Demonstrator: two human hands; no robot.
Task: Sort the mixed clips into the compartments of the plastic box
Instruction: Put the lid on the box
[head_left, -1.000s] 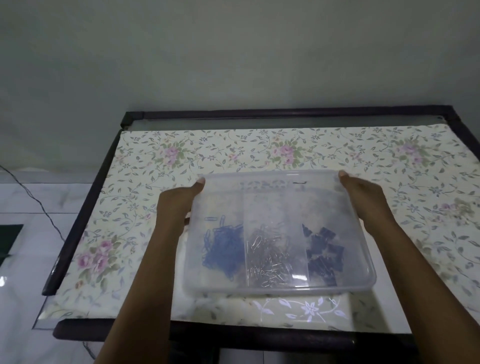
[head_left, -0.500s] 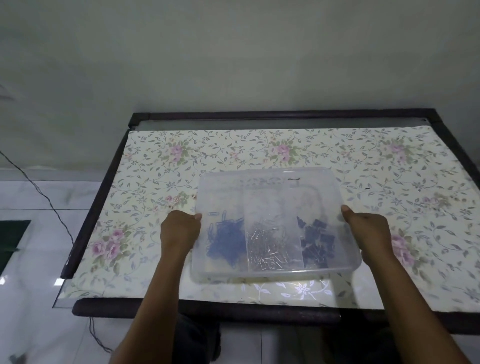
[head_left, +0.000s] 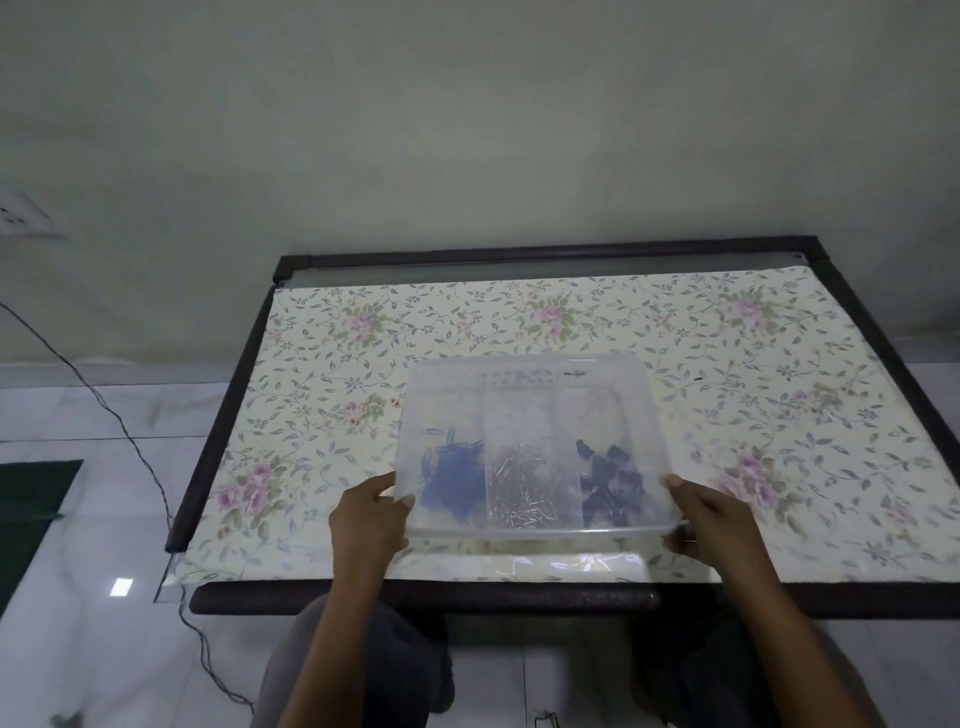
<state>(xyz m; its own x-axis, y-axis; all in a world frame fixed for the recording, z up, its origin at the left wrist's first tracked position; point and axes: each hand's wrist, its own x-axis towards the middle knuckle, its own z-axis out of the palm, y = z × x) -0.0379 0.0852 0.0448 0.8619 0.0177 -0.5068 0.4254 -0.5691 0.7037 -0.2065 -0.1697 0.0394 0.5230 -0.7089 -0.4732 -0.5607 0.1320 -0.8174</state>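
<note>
Left hand (head_left: 371, 514) gripped the near-left corner of the plastic box (head_left: 524, 359), thumb on top. The box sat over the near-centre of the floral table (head_left: 332, 374); resting or slightly lifted, could not tell. 3 compartments: blue paper clips (head_left: 449, 478) on the left, silver clips (head_left: 524, 491) in the middle, dark binder clips (head_left: 608, 483) on the right, each heaped toward the near end. Right hand (head_left: 714, 517) gripped the near-right corner, so the hands were well apart. Judgement: sorting looked finished, 1 kind per compartment; step in hand was positioning the box. Next move calls for keeping it level so nothing crosses a divider.
</note>
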